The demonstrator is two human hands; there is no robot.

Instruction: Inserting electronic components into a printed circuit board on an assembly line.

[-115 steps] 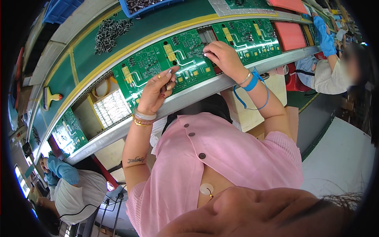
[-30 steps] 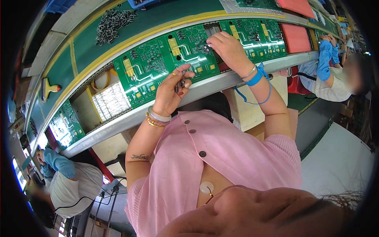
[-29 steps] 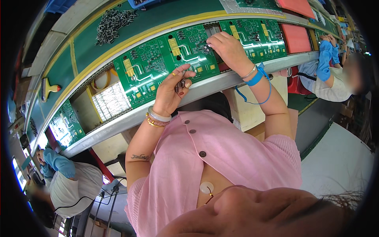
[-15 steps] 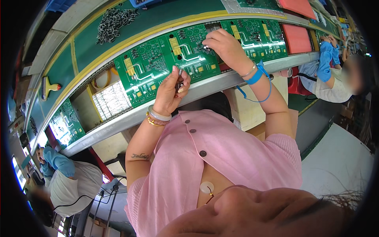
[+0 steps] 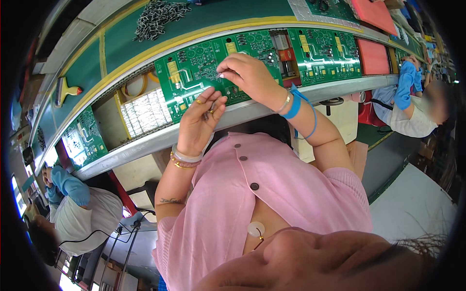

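Observation:
A large green circuit board (image 5: 191, 63) lies on the rail line in front of me, with small parts, yellow patches and white traces on it. Over its middle, my right hand (image 5: 255, 82) pinches a small electronic component with a white tip (image 5: 221, 75) between thumb and fingers. Close by on the left, my left hand (image 5: 200, 119) is cupped at the board's near edge, its fingers curled in. Something small and dark shows among those fingers, too small to name. Small white-topped parts (image 5: 270, 56) stand on the board's right side.
Another green board (image 5: 323, 56) and a red-pink block (image 5: 374, 57) sit to the right. Beyond the rail are a pile of metal clips (image 5: 158, 22) and a yellow-handled brush (image 5: 67, 91). A metal rail (image 5: 242, 115) runs along the near side. Co-workers sit at both ends.
My right hand has moved left from the board's right edge to its middle, nearer my left hand. My left hand has turned and lowered slightly. The boards appear shifted a little right in view.

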